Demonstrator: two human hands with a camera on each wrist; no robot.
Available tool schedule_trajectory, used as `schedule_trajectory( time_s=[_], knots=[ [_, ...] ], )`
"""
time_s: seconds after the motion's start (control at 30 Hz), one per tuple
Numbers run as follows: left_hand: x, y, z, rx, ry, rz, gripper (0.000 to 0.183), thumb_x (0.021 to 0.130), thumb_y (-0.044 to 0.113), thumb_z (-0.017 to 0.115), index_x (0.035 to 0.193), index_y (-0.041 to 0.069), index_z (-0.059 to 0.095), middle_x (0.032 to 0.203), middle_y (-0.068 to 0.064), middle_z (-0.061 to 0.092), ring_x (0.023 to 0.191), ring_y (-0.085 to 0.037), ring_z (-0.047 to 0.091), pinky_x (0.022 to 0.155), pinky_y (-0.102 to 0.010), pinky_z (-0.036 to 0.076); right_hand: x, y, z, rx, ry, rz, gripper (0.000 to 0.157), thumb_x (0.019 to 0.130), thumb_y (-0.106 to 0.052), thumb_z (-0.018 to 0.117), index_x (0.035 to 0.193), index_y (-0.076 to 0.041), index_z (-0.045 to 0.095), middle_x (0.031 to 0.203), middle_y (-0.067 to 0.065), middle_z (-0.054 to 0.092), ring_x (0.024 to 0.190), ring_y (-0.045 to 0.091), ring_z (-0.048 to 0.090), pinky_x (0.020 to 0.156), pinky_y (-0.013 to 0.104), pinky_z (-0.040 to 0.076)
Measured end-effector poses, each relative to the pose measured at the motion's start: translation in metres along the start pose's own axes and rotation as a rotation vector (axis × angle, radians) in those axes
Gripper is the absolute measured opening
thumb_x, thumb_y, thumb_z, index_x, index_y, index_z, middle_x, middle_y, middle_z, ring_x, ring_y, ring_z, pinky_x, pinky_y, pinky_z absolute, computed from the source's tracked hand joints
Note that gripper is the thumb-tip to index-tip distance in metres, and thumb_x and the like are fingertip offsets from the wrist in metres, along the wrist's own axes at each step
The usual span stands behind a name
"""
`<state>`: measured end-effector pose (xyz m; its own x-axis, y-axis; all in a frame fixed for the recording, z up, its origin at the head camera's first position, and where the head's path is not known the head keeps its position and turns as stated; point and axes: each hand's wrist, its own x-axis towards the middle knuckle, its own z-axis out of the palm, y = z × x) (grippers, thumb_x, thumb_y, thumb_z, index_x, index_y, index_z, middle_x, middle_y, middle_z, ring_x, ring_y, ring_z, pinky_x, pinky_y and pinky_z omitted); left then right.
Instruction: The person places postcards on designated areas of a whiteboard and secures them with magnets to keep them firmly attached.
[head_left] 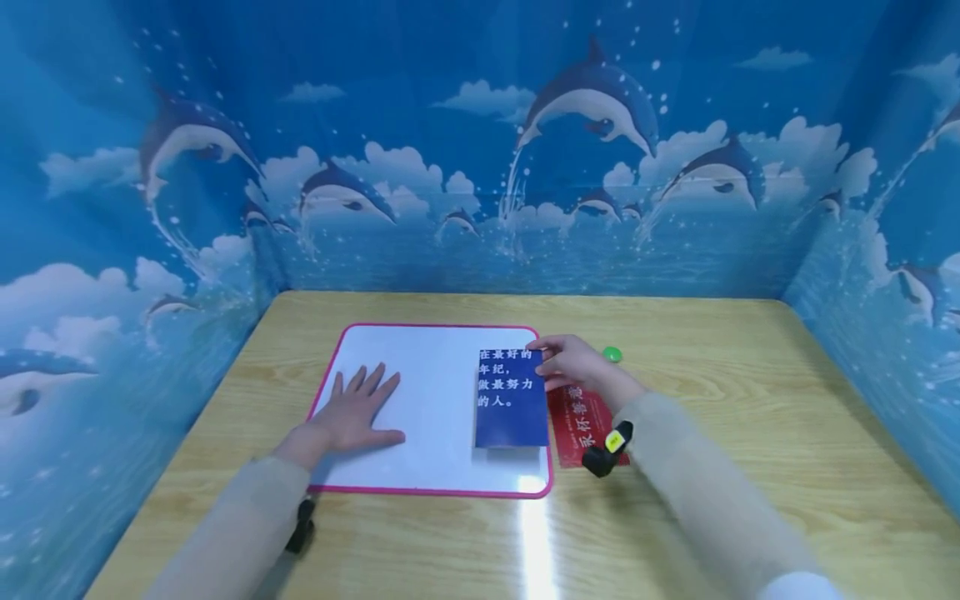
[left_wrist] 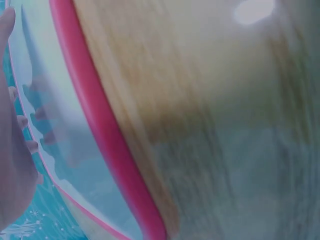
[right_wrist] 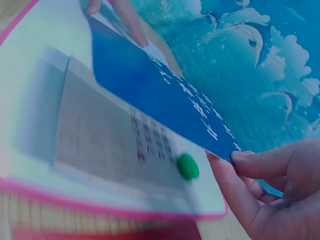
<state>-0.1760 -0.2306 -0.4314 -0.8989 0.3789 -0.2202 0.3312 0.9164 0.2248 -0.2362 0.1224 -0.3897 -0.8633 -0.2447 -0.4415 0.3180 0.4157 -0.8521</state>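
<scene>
Pinched by its upper right corner between thumb and fingers of my right hand (head_left: 576, 363) is a blue card (head_left: 512, 425) with white Chinese characters. The card is tilted over the right part of a pink-rimmed whiteboard (head_left: 431, 358). Below it, in the right wrist view, shows a pale rectangle (right_wrist: 95, 135) with dark lines of text. A round green magnet (right_wrist: 188, 166) sits at one end of that rectangle; the head view hides both. My left hand (head_left: 351, 417) rests on the left side of the whiteboard, fingers spread.
A red card (head_left: 572, 425) with white characters lies just right of the whiteboard, partly under the right forearm. Beyond the right wrist, another green round piece (head_left: 612, 354) is on the wooden table (head_left: 705, 350). A blue dolphin-print curtain (head_left: 450, 250) encloses the back and sides.
</scene>
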Motion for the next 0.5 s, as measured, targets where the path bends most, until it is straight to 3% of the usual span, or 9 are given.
schedule_trajectory(
  time_s=[0.2, 0.5],
  knots=[
    [-0.003, 0.000, -0.002, 0.015, 0.013, -0.016, 0.098, 0.078, 0.071, 0.053, 0.151, 0.016, 0.019, 0.158, -0.016, 0.010, 0.143, -0.044, 0.004, 0.110, -0.067, -0.003, 0.017, -0.014, 0.026, -0.007, 0.017, -0.004, 0.053, 0.085, 0.010, 0.054, 0.135, -0.006, 0.048, 0.090, 0.007, 0.042, 0.073, 0.015, 0.057, 0.064, 0.030, 0.058],
    [-0.004, 0.001, -0.005, 0.046, 0.021, -0.045, 0.098, 0.078, 0.071, 0.053, 0.151, 0.017, 0.017, 0.158, -0.015, 0.008, 0.144, -0.043, 0.003, 0.111, -0.066, -0.003, 0.032, -0.025, 0.057, 0.014, 0.026, 0.001, 0.049, 0.087, 0.011, 0.052, 0.133, -0.005, 0.051, 0.088, 0.009, 0.044, 0.060, 0.013, 0.055, 0.059, 0.027, 0.057]
  ],
)
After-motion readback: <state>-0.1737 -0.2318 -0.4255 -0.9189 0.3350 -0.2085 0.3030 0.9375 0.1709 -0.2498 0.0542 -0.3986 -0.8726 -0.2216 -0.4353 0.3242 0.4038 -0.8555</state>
